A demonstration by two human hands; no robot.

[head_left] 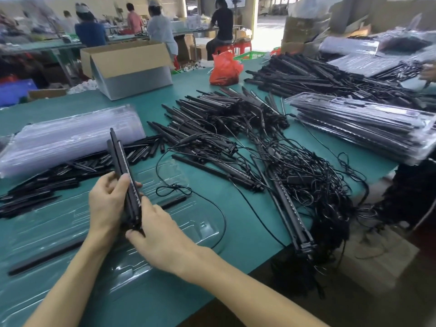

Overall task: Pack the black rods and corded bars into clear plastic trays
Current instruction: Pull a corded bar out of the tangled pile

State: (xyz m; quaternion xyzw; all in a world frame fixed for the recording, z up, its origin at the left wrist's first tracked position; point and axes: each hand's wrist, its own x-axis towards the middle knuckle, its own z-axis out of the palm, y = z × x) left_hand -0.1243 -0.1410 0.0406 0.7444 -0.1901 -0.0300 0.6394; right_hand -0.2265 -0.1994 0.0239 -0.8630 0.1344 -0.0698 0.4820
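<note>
**Black bars being gripped over a clear tray**

Head view. Holding a pair of black corded bars (120,159) side by side and nearly upright above the green table (155,100). Wrapping the left hand (106,204) round the lower half of the pair, thumb lying across the front. Pinching the bottom end of the same pair with the right hand (162,234), fingertips curling under it, both hands close together on the bars. Hovering all of this over an open clear plastic tray (195,228) lying flat on the table just in front of the body. Lying in that tray: one long black rod (44,258) in a slot at the near left, and a shorter black piece (174,201) near the far edge with a looped cord (173,188) beside it. Sitting to the left of the left hand: a heap of short black rods (47,182), and beyond it a stack of empty clear trays (70,135). Spreading across the middle of the table: a pile of corded bars (224,114) trailing into a tangle of black cords (306,180) spilling over the right edge. Resting at the far right: a stack of filled trays (365,123). Standing further back: an open cardboard box (127,64) and a red plastic bag (225,69). Working at benches in the background: several people (90,31).
</note>
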